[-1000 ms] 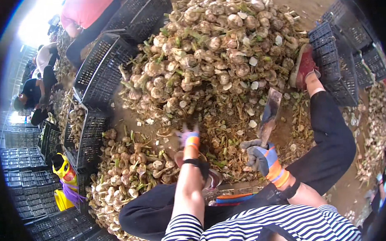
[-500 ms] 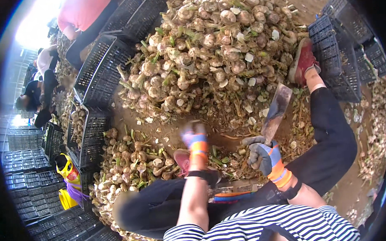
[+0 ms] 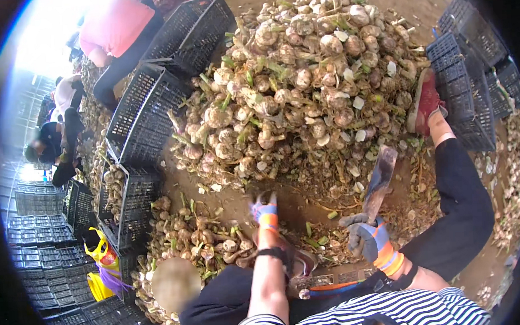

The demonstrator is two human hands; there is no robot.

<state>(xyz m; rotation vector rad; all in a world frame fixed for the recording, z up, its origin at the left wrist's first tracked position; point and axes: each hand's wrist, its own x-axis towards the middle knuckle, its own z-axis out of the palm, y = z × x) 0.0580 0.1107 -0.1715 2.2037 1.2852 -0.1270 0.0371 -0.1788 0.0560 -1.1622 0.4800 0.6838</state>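
Note:
My right hand (image 3: 366,242), in a grey, blue and orange glove, is closed round the handle of a broad-bladed knife (image 3: 380,181). Its stained blade points up and away from me. My left hand (image 3: 264,207), gloved alike, is over bare ground at the near foot of a large heap of garlic bulbs (image 3: 303,98). Its fingers look parted, slightly blurred, and nothing shows in them. Left of that hand lies a lower pile of trimmed garlic (image 3: 199,239). Cut stalks (image 3: 317,238) litter the ground between my hands.
Black plastic crates (image 3: 143,112) line the left, one holding garlic, and more crates (image 3: 460,87) stand at the right. A yellow and purple bag (image 3: 106,265) hangs by the left stacks. A person in a pink top (image 3: 118,27) bends at the upper left. My red shoe (image 3: 427,102) touches the heap.
The view has shifted, so the heap appears lower and further right. My left hand, smeared before, shows more clearly near the heap. The knife stays in my right hand.

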